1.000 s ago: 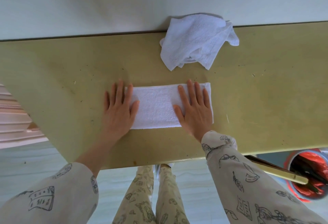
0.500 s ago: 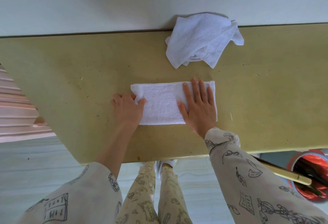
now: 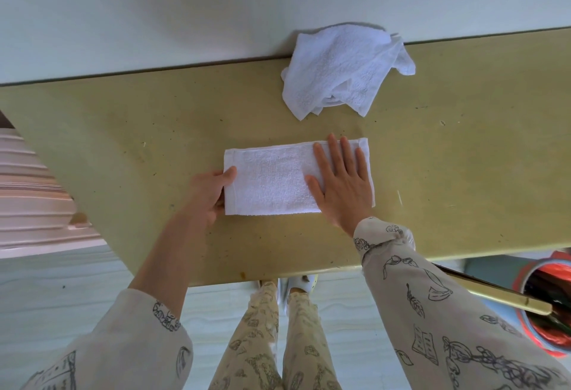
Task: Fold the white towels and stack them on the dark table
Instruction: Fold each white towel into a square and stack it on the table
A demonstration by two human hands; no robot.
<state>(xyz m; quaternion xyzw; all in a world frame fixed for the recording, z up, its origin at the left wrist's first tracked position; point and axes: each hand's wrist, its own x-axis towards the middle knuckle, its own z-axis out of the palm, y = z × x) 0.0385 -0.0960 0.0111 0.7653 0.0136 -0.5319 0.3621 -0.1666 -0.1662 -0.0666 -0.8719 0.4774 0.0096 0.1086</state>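
Well to the left of the left grip (image 3: pixel 207 195), a pink ridged object (image 3: pixel 34 192), stacked in stepped layers, cut off by the frame edge. Beyond both grips, a plain white wall (image 3: pixel 154 19). Nearer than the grips and lower down, pale floor (image 3: pixel 61 281) with faint wavy lines. Between the two grips and nearer, cream patterned trousers (image 3: pixel 262 343) above a white shoe (image 3: pixel 304 281). Far right of the right grip (image 3: pixel 343 185) and lower, a red bin (image 3: pixel 556 258) lined with something dark and shiny. Slanting towards that bin, a brass-coloured bar (image 3: pixel 506 295).
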